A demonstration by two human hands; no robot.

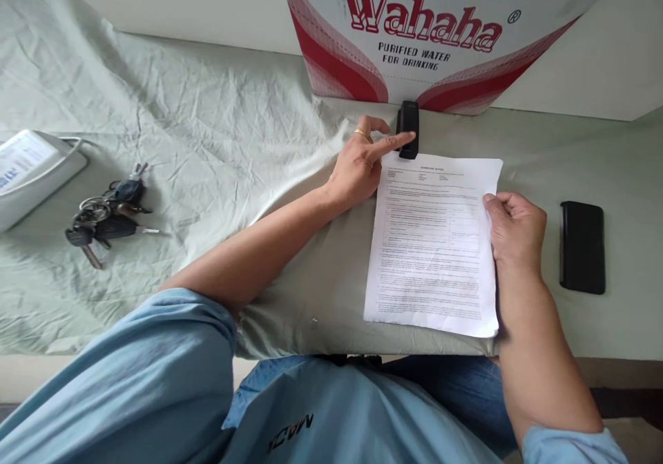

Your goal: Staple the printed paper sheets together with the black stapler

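A stack of printed paper sheets [432,257] lies on the cloth in front of me, its top left corner at the near end of a black stapler [409,126]. My left hand [357,160], with a ring on one finger, rests by that corner. Its index finger stretches across the top of the stapler, while another finger is bent and apart from it; the thumb is hidden. My right hand [518,229] pinches the right edge of the sheets, thumb on top and fingers curled at the side.
A large "Wahaha" carton [347,56] stands behind the stapler against the wall. On the right lies a black phone [582,247]. To the left are a bunch of keys [111,215] and a white device with a cord [39,174] on the wrinkled cloth [207,119].
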